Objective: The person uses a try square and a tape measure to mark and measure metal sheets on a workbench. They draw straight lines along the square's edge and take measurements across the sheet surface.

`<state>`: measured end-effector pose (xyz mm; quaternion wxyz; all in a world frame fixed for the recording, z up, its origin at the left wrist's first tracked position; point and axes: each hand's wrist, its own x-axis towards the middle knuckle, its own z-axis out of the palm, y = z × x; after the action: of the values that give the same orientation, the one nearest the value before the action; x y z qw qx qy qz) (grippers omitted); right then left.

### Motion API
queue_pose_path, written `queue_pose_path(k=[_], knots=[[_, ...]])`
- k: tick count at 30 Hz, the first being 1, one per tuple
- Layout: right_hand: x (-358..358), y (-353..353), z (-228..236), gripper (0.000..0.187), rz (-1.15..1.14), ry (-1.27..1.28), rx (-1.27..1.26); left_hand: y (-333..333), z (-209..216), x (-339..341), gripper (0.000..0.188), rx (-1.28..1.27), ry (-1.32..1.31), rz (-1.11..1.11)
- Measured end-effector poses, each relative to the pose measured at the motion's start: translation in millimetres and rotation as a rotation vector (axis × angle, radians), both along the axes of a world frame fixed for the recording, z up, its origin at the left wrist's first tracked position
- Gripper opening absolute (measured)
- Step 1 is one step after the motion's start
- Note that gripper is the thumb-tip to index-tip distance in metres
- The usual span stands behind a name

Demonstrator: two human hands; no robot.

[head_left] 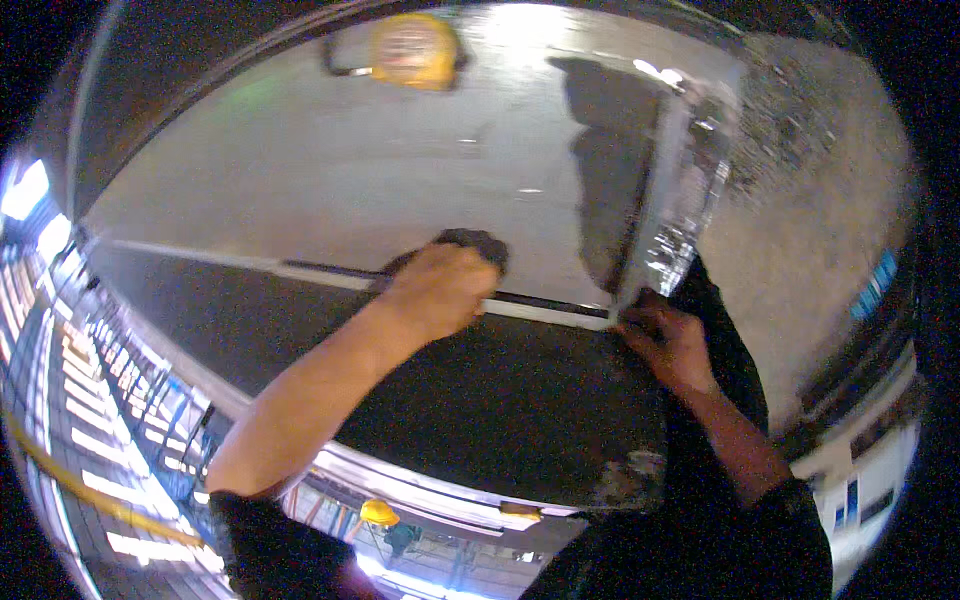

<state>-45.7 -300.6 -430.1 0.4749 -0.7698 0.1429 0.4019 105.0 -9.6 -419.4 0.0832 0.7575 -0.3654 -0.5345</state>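
Observation:
A broad grey metal panel [380, 180] lies in front of me, with a pale strip along its near edge and a dark line beside it. My left hand [435, 290] is closed round a soft-looking black wad [475, 243] and rests on that near edge. At the panel's near right corner is my right hand [675, 345], its fingers pinched together; what lies between them is hidden. Shiny silver wrapping [685, 215] runs up the panel's right side, just beyond my right hand.
A yellow tape measure [410, 52] sits on the far part of the panel. To the right is a dusty floor [790, 230] with a blue item [875, 285] on it. Racks [150, 390] stand at the left. A yellow helmet [379, 513] shows at the bottom.

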Motion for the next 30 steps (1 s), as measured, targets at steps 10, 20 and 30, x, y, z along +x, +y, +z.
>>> queue_pose_path(k=[10, 20, 30], knots=[[6.5, 3.4, 18.6, 0.020, 0.010, 0.070, -0.036, 1.0, 9.3, -3.2, 0.015, 0.038, 0.057, 0.022], [-7.9, 0.7, 1.1, 0.020, 0.041, -0.046, -0.028, 1.3, 1.1, 4.8, 0.010, -0.090, -0.034, -0.035], [-12.2, 3.0, -6.8, 0.018, -0.085, -0.080, 0.072, -2.2, 6.8, 11.7, 0.007, 0.053, 0.124, -0.016]])
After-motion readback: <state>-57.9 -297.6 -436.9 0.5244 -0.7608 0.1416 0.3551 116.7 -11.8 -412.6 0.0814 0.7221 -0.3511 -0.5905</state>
